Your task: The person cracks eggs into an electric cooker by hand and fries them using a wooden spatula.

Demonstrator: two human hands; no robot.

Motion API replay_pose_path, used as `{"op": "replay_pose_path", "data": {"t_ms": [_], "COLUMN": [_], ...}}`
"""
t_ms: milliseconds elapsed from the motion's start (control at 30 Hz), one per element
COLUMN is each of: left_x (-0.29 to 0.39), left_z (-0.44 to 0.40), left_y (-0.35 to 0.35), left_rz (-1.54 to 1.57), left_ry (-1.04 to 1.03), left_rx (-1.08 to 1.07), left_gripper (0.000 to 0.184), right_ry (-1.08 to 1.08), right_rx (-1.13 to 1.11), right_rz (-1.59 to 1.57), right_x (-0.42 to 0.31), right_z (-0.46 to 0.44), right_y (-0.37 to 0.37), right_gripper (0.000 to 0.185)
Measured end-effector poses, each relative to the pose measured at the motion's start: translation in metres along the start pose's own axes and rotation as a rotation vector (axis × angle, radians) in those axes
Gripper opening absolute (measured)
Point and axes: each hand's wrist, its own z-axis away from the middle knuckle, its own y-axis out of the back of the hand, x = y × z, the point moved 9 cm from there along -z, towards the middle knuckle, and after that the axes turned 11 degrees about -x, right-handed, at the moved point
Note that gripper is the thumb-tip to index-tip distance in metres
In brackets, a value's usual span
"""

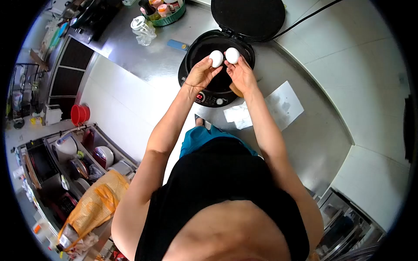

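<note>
Pinched in my left hand (201, 74) is a white egg (216, 58). A second white egg (232, 55) sits in the fingers of my right hand (242, 76). The two eggs are side by side with a narrow gap, both over a round black electric pan (208, 87). Its black lid (249, 17) is swung up and back on its hinge. A red light glows on the front panel beside a knob. Something brown, partly hidden by my right hand, shows at the pan's right rim.
A white sheet with grey stains (285, 104) and a crumpled white tissue (238, 115) lie right of the pan on the steel counter (315, 143). Left are a blue-handled tool (177, 45), a white container in plastic (143, 30) and a green basket of bottles (174, 16). A black cord (305, 18) runs behind.
</note>
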Motion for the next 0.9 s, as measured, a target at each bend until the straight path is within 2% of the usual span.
{"op": "replay_pose_path", "data": {"t_ms": [67,100,167,400,900], "left_x": [-0.008,0.02,0.029,0.035,0.044], "left_z": [-0.006,0.015,0.014,0.011,-0.004], "left_y": [0.002,0.023,0.026,0.03,0.03], "left_rz": [-0.018,-0.058,-0.11,-0.107,-0.124], "left_ry": [0.017,0.014,-0.015,0.124,0.173], "left_rx": [-0.002,0.041,0.079,-0.079,-0.193], "left_gripper": [0.047,0.044,0.041,0.041,0.044], "right_ry": [0.04,0.051,0.078,0.138,0.215], "right_rx": [0.006,0.018,0.04,0.099,0.131], "right_rz": [0.025,0.023,0.077,0.024,0.03], "right_x": [-0.002,0.029,0.026,0.041,0.041], "right_z": [0.004,-0.009,-0.01,-0.016,-0.019], "right_y": [0.002,-0.018,-0.026,-0.016,-0.02], "right_gripper": [0.045,0.045,0.043,0.039,0.035]}}
